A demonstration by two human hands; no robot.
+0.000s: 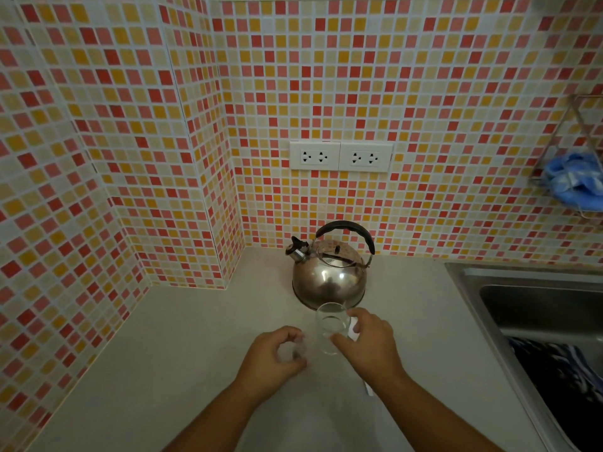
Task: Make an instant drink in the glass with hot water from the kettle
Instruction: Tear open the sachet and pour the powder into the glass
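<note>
A clear glass (pixel 330 322) stands on the pale counter (pixel 195 337), just in front of a steel kettle (pixel 329 272) with a black handle and a spout pointing left. My right hand (pixel 368 340) wraps around the glass from the right, and a bit of white packet shows between its fingers and the glass. My left hand (pixel 277 353) is curled to the left of the glass around something small and blurred; what it is I cannot tell. A thin white strip (pixel 368 388) pokes out on the counter under my right forearm.
A steel sink (pixel 528 288) fills the right side, with a dark patterned cloth (pixel 561 370) inside it. Two double wall sockets (pixel 341 156) sit above the kettle. A wire rack with a blue cloth (pixel 574 181) hangs at the right. Tiled walls close off the left and back.
</note>
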